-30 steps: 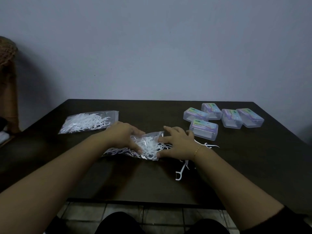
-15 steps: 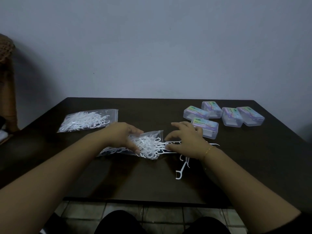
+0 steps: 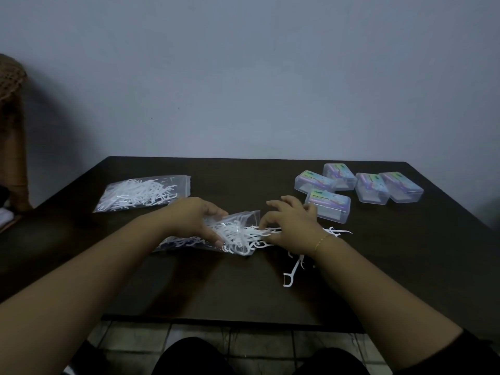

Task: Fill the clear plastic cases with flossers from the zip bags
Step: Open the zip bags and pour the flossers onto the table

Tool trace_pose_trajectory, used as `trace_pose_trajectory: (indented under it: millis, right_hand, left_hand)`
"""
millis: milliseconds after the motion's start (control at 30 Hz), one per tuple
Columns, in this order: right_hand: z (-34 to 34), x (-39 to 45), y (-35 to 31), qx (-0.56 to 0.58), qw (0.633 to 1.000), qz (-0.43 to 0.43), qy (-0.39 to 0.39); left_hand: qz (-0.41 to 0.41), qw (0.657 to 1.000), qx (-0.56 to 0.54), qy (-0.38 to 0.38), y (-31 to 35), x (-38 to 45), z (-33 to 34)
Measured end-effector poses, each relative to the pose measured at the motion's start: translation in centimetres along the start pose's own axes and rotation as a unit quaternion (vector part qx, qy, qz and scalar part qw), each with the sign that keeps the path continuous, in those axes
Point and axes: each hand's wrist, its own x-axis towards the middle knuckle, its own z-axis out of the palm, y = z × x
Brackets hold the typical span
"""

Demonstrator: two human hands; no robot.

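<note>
An open zip bag point(image 3: 238, 223) of white flossers lies in the middle of the dark table point(image 3: 216, 288). My left hand point(image 3: 194, 217) grips the bag near its mouth. My right hand point(image 3: 292, 226) pinches a bunch of flossers point(image 3: 259, 235) sticking out of the bag's mouth. Loose flossers point(image 3: 293, 269) lie under and beside my right wrist. Several clear plastic cases point(image 3: 328, 205) with coloured labels stand closed at the right back of the table, the nearest just behind my right hand.
A second zip bag point(image 3: 143, 194) full of flossers lies at the left back of the table. A wicker chair point(image 3: 12, 125) stands at the far left by the wall. The table's front edge point(image 3: 216, 320) runs above a tiled floor.
My right hand has drawn to the right, pulling a bunch of flossers part-way out of the bag. My left hand has stayed on the bag.
</note>
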Motion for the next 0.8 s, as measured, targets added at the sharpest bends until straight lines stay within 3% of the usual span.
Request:
trace_pose_trajectory:
  millis: [133, 300, 500, 800]
  right_hand:
    - [-0.8, -0.8, 1.5, -0.014, 0.999, 0.033, -0.012]
    - [-1.3, -0.6, 0.0, 0.063, 0.997, 0.021, -0.027]
    - [1.0, 0.8, -3.2, -0.018, 0.998, -0.027, -0.052]
    - [0.4, 0.2, -1.5, -0.021, 1.0, 0.004, -0.021]
  left_hand:
    - [-0.007, 1.0, 0.001, -0.001, -0.2, -0.1, -0.1]
    - [-0.007, 1.0, 0.007, 0.0, -0.3, -0.3, -0.2]
    - [-0.007, 1.0, 0.01, 0.009, -0.6, -0.2, 0.0]
    - [-0.006, 1.0, -0.015, 0.006, -1.0, -0.2, 0.2]
